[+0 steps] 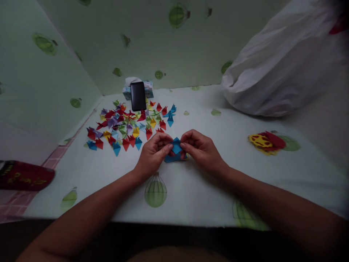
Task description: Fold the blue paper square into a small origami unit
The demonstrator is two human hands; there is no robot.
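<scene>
Blue paper (176,146), folded to a small diamond, sits between my two hands, just above a flat blue piece (171,159) on the tablecloth (191,196). One point aims at the far wall, the opposite one back toward me; that looks like its longer line, though my fingers hide the side corners. My left hand (153,152) grips its left edge and my right hand (204,150) its right, neither nearer than the other. On each, thumb and forefinger are closed in a pinch with the paper between, the other fingers curled in. My forearms slant inward from both sides, wrists low, knuckles outward. Beyond my left hand spread folded paper shapes (125,144), with a phone (138,96) leaning on a tissue box (149,89) behind them.
</scene>
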